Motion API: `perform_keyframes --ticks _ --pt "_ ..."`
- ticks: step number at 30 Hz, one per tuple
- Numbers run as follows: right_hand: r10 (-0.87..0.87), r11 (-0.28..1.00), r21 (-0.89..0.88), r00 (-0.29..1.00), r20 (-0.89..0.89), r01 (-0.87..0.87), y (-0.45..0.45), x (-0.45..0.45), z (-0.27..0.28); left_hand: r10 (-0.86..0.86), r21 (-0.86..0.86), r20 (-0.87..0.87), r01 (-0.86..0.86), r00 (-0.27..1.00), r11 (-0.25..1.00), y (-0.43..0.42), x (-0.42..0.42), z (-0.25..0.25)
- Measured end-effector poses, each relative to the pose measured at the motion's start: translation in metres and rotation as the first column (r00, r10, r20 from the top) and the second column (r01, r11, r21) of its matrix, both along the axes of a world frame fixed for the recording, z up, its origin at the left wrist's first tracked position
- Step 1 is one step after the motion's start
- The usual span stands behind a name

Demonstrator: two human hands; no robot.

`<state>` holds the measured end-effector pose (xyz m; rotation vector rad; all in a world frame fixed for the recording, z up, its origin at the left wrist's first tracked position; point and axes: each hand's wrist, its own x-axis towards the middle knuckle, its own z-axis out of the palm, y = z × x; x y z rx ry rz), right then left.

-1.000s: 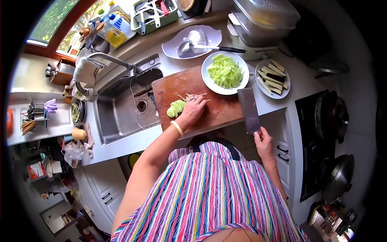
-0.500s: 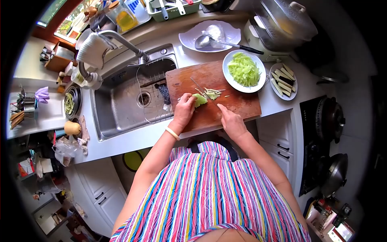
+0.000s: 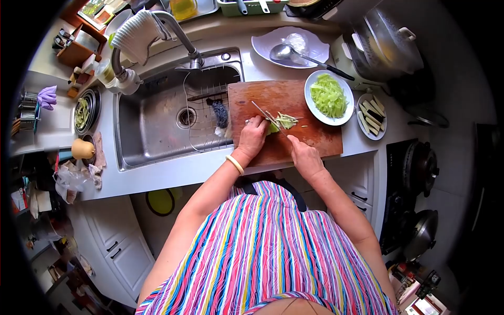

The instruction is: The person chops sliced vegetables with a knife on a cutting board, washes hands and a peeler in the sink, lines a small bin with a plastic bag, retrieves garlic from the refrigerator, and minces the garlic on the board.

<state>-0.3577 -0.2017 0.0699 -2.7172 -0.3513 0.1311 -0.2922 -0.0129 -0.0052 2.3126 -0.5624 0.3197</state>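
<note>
My left hand [image 3: 253,135] has its fingers curled on a piece of pale green vegetable [image 3: 272,128], mostly hidden beneath them. A knife [image 3: 269,117] is gripped in my right hand [image 3: 305,157], its thin blade pointing away and to the left, right beside my left fingertips. Thin cut green strips [image 3: 286,121] lie just right of the blade. All of this is on a wooden cutting board [image 3: 323,142]. At the board's far right corner sits a white plate [image 3: 343,116] heaped with shredded green vegetable [image 3: 328,95].
Left of the board is a steel sink [image 3: 152,136] with a wire rack, under a faucet [image 3: 181,34]. Behind stands a white dish [image 3: 262,50] with a ladle [image 3: 282,51]. An oval plate [image 3: 373,136] of eggplant strips sits right, near the stove [image 3: 396,194].
The whole view has shifted a little as my head moved. My left fingers are now closer to the blade and cover more of the green piece. The knife stays in my right hand.
</note>
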Motion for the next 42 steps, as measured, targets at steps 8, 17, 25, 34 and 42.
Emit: perform_keyframes --ticks 8,17,25,34,42 --pt "-0.01 0.997 -0.072 0.998 -0.069 0.005 0.003 0.006 -0.009 0.01 -0.016 0.043 -0.009 0.999 1.0 0.0 -0.002 -0.004" --pt "-0.036 0.998 -0.056 0.993 -0.109 0.03 -0.001 0.002 -0.017 -0.012 -0.006 0.028 0.012 1.0 1.0 -0.001 -0.008 -0.005" --pt "-0.039 0.994 -0.108 0.989 -0.145 0.023 0.006 0.008 -0.014 -0.014 -0.007 0.04 0.014 0.999 1.0 0.0 -0.004 -0.003" --pt "-0.021 0.998 -0.053 0.991 -0.129 0.014 0.018 0.012 -0.003 0.003 -0.014 0.079 -0.002 0.997 1.0 0.003 -0.005 -0.006" --pt "-0.031 0.997 -0.074 0.991 -0.131 0.022 0.017 0.009 -0.009 0.003 -0.023 0.052 -0.001 0.999 1.0 0.005 -0.006 -0.007"
